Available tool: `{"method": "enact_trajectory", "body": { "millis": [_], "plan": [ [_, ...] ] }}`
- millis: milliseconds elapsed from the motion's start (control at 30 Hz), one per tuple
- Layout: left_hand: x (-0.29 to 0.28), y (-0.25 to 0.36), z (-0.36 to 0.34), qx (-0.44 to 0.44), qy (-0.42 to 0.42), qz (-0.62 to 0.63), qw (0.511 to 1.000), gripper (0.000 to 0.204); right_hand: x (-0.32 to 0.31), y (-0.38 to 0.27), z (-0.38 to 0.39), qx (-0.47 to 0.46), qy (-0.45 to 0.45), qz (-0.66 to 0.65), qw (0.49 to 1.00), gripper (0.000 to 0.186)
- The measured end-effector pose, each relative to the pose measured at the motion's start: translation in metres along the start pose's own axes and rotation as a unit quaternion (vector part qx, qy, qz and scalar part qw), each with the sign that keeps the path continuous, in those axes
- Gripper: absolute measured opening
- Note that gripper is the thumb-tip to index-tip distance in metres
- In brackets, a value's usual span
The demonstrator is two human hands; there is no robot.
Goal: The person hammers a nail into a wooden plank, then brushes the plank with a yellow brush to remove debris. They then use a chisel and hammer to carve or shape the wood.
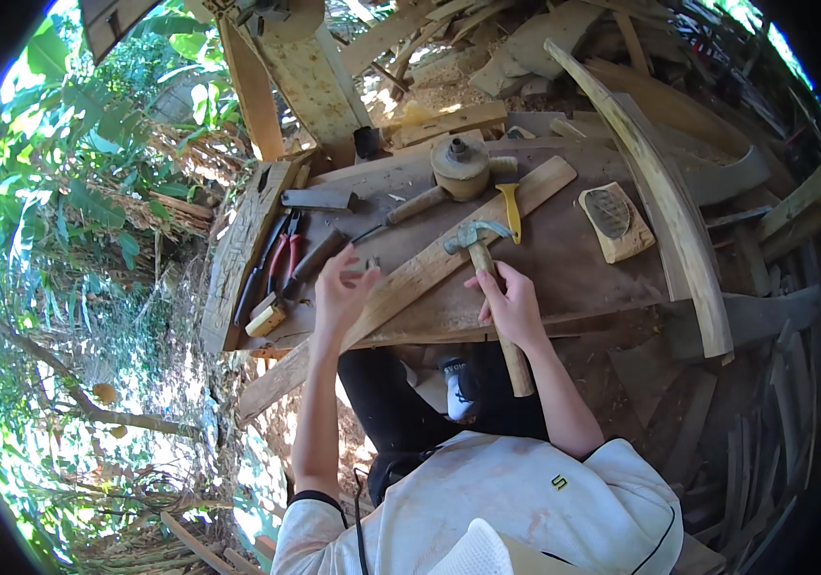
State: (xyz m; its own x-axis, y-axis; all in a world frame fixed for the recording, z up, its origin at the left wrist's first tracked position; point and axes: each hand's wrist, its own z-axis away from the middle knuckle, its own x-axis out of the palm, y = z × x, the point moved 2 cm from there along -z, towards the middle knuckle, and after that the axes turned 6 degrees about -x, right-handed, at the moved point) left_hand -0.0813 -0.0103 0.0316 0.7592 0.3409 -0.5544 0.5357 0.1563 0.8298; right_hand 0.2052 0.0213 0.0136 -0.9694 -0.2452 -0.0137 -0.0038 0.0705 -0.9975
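My right hand [509,305] is closed around the wooden handle of a claw hammer [484,257], whose metal head rests over or just above a long plank [417,280]. The plank lies diagonally across the wooden workbench [583,273], and its near end sticks out past the front edge. Over the plank's left side, my left hand [342,295] is raised with its fingers curved and apart. I see nothing held in it. Close to its fingertips lies a tool with a dark handle [316,259]. Red-handled pliers [284,257] lie further left.
On the bench are a round can-like object [460,168], a yellow-handled tool [511,209], a grey block [319,199] and a wood block with a dark oval patch [612,222]. A long curved timber [664,192] stands at the right. Scrap wood is piled beyond.
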Motion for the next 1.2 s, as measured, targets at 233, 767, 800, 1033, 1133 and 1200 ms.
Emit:
{"method": "enact_trajectory", "body": {
  "millis": [233,767,800,1033,1133,1200],
  "plan": [
    [0.012,0.049,0.104,0.011,-0.343,0.036,0.939,0.061,0.058,-0.004,-0.001,-0.056,0.12,-0.139,0.981,0.03],
    [-0.038,0.003,0.113,-0.125,-0.072,0.17,0.975,0.022,-0.008,-0.026,-0.021,-0.268,0.138,0.284,0.91,0.037],
    [-0.05,0.008,0.103,-0.123,-0.065,0.134,0.981,0.021,-0.024,-0.024,-0.029,-0.288,0.193,0.345,0.872,0.039],
    [-0.078,-0.018,0.045,-0.122,-0.036,0.059,0.99,0.022,-0.04,0.008,-0.041,-0.23,0.106,0.491,0.834,0.037],
    [-0.073,-0.031,0.035,-0.137,-0.046,0.052,0.988,0.025,-0.042,0.01,-0.043,-0.232,0.137,0.473,0.839,0.031],
    [-0.071,-0.035,0.029,-0.138,-0.051,0.042,0.988,0.026,-0.045,0.013,-0.044,-0.245,0.174,0.447,0.843,0.021]
  ]
}}
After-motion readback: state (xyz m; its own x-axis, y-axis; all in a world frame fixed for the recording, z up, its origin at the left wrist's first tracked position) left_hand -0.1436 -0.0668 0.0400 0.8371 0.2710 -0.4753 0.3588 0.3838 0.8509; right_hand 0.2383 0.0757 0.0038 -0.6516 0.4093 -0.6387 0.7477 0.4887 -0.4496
